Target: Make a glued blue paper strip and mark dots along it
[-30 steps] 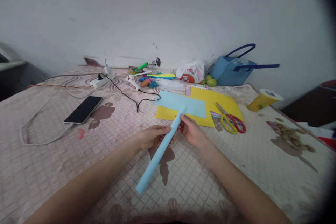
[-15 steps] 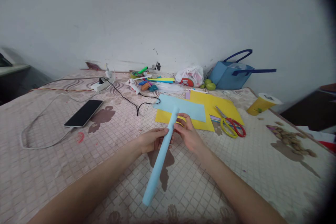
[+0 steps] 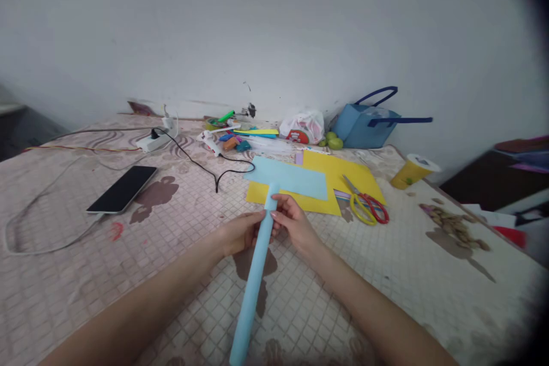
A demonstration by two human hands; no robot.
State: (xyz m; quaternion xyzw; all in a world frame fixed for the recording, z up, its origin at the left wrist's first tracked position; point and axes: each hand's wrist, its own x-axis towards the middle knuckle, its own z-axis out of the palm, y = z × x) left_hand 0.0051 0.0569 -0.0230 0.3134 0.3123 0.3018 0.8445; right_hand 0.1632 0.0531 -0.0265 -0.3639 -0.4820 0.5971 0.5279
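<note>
A long light-blue paper tube [image 3: 254, 286] slants from the near edge of the view up toward the middle of the table. My left hand [image 3: 243, 233] is closed around it from the left, thumb lying on its side. From the right, my right hand [image 3: 294, 223] pinches the tube near its far end, with some fingertips hidden behind it. Past the far end lie a light-blue paper sheet [image 3: 295, 177] and yellow paper sheets [image 3: 355, 174]. Scissors [image 3: 366, 206] with one yellow and one red handle rest partly on the yellow paper.
On the left lie a phone [image 3: 124, 189] with a white cable and a power strip [image 3: 152, 142]. A glue gun [image 3: 210, 142] with a black cord is at the back. A blue bag [image 3: 362, 128], a yellow canister [image 3: 414, 171] and a peanut pile [image 3: 454, 226] stand or lie rightward.
The tube has shifted slightly left and nearer, and a band or seam now shows near its far end. Both hands keep hold. The whole view has turned slightly to the right.
</note>
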